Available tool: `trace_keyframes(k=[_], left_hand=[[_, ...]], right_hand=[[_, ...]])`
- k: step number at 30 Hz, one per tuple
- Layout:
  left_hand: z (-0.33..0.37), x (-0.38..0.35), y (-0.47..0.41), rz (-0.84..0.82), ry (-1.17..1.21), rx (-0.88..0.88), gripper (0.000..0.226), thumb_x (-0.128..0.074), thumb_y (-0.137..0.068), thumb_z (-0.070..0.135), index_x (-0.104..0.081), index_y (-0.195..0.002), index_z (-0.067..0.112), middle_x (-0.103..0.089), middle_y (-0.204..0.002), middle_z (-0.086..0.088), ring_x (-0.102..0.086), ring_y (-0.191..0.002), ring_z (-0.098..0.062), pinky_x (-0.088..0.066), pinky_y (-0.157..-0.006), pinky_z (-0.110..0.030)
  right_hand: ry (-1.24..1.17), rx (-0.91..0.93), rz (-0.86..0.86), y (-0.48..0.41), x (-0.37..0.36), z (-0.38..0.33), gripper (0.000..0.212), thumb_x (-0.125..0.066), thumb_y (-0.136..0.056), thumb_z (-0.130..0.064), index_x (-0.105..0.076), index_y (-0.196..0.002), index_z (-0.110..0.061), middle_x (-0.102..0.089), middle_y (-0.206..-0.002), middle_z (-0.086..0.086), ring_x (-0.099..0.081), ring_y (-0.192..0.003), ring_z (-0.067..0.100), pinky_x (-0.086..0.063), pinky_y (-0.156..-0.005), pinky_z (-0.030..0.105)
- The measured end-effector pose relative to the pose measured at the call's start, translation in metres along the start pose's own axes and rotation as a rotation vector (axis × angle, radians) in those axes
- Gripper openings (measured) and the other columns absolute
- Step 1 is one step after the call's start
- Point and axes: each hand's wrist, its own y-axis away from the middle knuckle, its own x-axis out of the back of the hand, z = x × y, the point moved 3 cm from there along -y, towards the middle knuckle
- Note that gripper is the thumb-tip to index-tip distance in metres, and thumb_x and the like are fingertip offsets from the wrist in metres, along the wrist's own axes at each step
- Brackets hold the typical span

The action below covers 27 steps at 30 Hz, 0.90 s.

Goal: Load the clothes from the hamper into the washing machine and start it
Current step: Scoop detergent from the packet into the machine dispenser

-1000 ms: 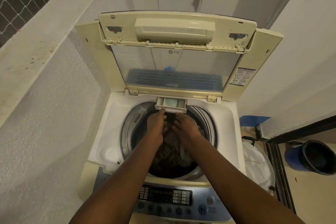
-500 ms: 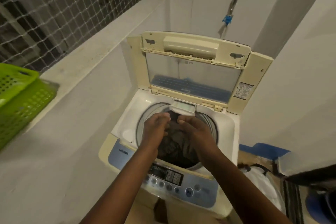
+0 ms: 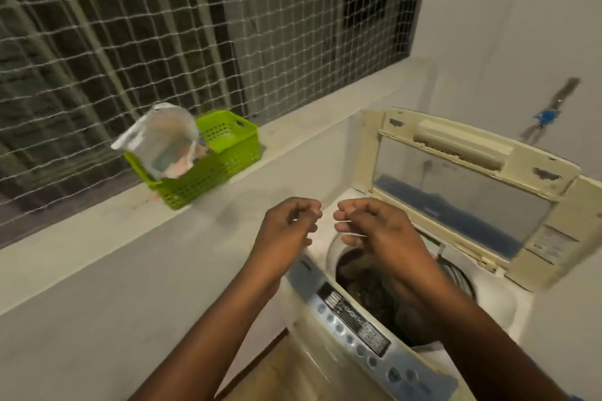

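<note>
While both hands hover empty with fingers loosely curled, the green basket (image 3: pixel 208 163) on the ledge lies up-left, nearer the left hand (image 3: pixel 286 228) than the right hand (image 3: pixel 374 231).

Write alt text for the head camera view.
Two bare hands, the left hand and the right hand, hover empty over an open top-loading washing machine holding dark clothes. A green basket with a silver pouch sits on the ledge to the left.
</note>
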Motion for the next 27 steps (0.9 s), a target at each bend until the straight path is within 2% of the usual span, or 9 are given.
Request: trace_keyframes(k=[4,8,13,16,18,19,21,24,27], left_hand=[[0.014,0.062,0.014,0.112,-0.045,-0.045,0.012,-0.065,-0.1,0.021,-0.077,-0.103,0.021,-0.078,-0.104,0.0,-0.074,-0.094,-0.023,-0.062,-0.081,-0.04],[0.023,0.121,0.027,0.209,0.024,-0.036,0.012,-0.065,-0.1,0.014,-0.076,-0.103,0.011,-0.077,-0.102,-0.011,-0.072,-0.079,-0.021,-0.061,-0.071,-0.037],[0.033,0.185,0.029,0.319,0.056,-0.076,0.012,-0.064,-0.099,0.006,-0.075,-0.095,0.002,-0.073,-0.085,-0.015,-0.068,-0.069,-0.023,-0.06,-0.066,-0.038],[0.034,0.216,0.02,0.392,0.066,-0.109,0.013,-0.068,-0.097,0.008,-0.068,-0.085,0.004,-0.066,-0.076,-0.014,-0.063,-0.06,-0.023,-0.06,-0.062,-0.038],[0.037,0.231,0.011,0.437,0.077,-0.135,0.015,-0.072,-0.096,0.015,-0.061,-0.091,0.006,-0.063,-0.077,-0.015,-0.061,-0.055,-0.021,-0.059,-0.055,-0.034],[0.038,0.237,0.006,0.454,0.084,-0.145,0.018,-0.073,-0.096,0.016,-0.058,-0.098,0.006,-0.063,-0.078,-0.015,-0.061,-0.053,-0.02,-0.058,-0.052,-0.033],[0.042,0.244,-0.003,0.461,0.1,-0.161,0.027,-0.075,-0.095,0.017,-0.054,-0.111,0.009,-0.066,-0.083,-0.016,-0.062,-0.052,-0.019,-0.058,-0.051,-0.032],[0.046,0.249,-0.018,0.424,0.039,-0.211,0.036,-0.073,-0.096,0.016,-0.056,-0.127,0.022,-0.07,-0.094,-0.019,-0.067,-0.057,-0.022,-0.061,-0.055,-0.035],[0.046,0.252,-0.03,0.402,-0.006,-0.248,0.033,-0.071,-0.098,0.016,-0.061,-0.125,0.033,-0.073,-0.097,-0.024,-0.07,-0.062,-0.025,-0.065,-0.061,-0.042]], right_hand=[[0.052,0.063,-0.119,-0.005,-0.042,-0.032,0.017,-0.061,-0.101,-0.01,-0.075,-0.11,-0.01,-0.079,-0.1,0.008,-0.076,-0.095,0.023,-0.061,-0.073,0.023],[0.124,0.161,-0.236,-0.01,-0.087,-0.063,0.015,-0.064,-0.098,-0.007,-0.076,-0.106,-0.008,-0.079,-0.096,0.012,-0.075,-0.087,0.021,-0.061,-0.076,0.027],[0.308,0.336,-0.31,-0.025,-0.147,-0.093,0.01,-0.069,-0.095,-0.008,-0.078,-0.097,-0.009,-0.077,-0.089,0.017,-0.073,-0.076,0.018,-0.06,-0.069,0.028],[0.509,0.503,-0.297,-0.036,-0.185,-0.106,0.01,-0.073,-0.091,-0.014,-0.081,-0.092,-0.019,-0.076,-0.079,0.005,-0.072,-0.074,0.021,-0.06,-0.07,0.032],[0.655,0.609,-0.294,-0.041,-0.209,-0.114,0.012,-0.072,-0.088,-0.013,-0.081,-0.089,-0.022,-0.072,-0.071,-0.004,-0.064,-0.064,0.01,-0.051,-0.065,0.021],[0.754,0.65,-0.29,-0.043,-0.222,-0.117,0.011,-0.072,-0.088,-0.013,-0.08,-0.086,-0.021,-0.069,-0.068,-0.006,-0.06,-0.063,0.008,-0.045,-0.061,0.02],[0.978,0.695,-0.267,-0.051,-0.243,-0.118,0.011,-0.068,-0.087,-0.014,-0.074,-0.078,-0.018,-0.063,-0.066,-0.006,-0.059,-0.068,0.014,-0.036,-0.061,0.025],[1.228,0.65,-0.222,-0.063,-0.263,-0.111,0.014,-0.065,-0.086,-0.023,-0.076,-0.089,-0.015,-0.073,-0.086,0.007,-0.068,-0.085,0.028,-0.047,-0.067,0.029],[1.393,0.598,-0.213,-0.064,-0.27,-0.106,0.019,-0.068,-0.085,-0.026,-0.072,-0.098,-0.014,-0.072,-0.101,0.013,-0.068,-0.097,0.033,-0.046,-0.071,0.03]])
